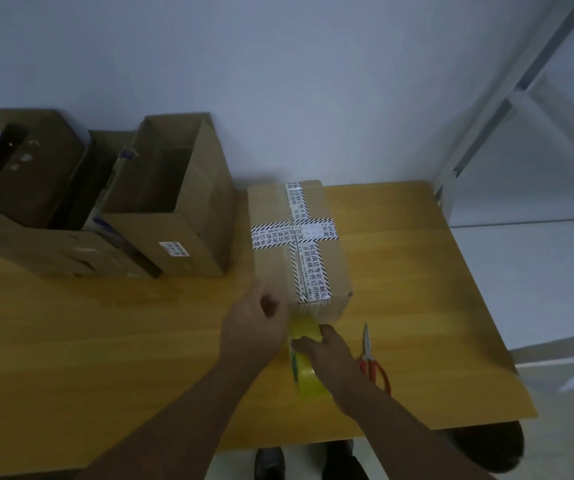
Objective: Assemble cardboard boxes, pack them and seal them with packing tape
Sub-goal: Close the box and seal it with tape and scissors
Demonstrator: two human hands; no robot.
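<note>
A: Obs.: the sealed box (271,209) sits at frame centre on the table (105,341), with printed tape (308,237) crossed over its top. The tape roll (308,377), yellow, is just below the box's near end, lower centre.

B: Hands?

A: The right hand (327,351) is wrapped round the roll, fingers curled over its upper rim. The left hand (254,320) is curled at the box's near-left corner. Whether it pinches a tape end or only braces the cardboard, I cannot tell; the fingertips are hidden.

B: Step, by my reading: laying a strip down the near end face.

A: Agreed, as a judgement. To do it well, anchor the free end flat on the cardboard first. Then draw the roll out under even tension, in line with the printed strip on top. Smooth from the anchor outward so no bubble is trapped.

B: Cutting?

A: The scissors (373,365), red-handled, lie just right of the right hand. Hold the strip taut when cutting, or it may curl back on itself.

B: Note: the open boxes (181,202) at upper left are well apart from the work.
</note>
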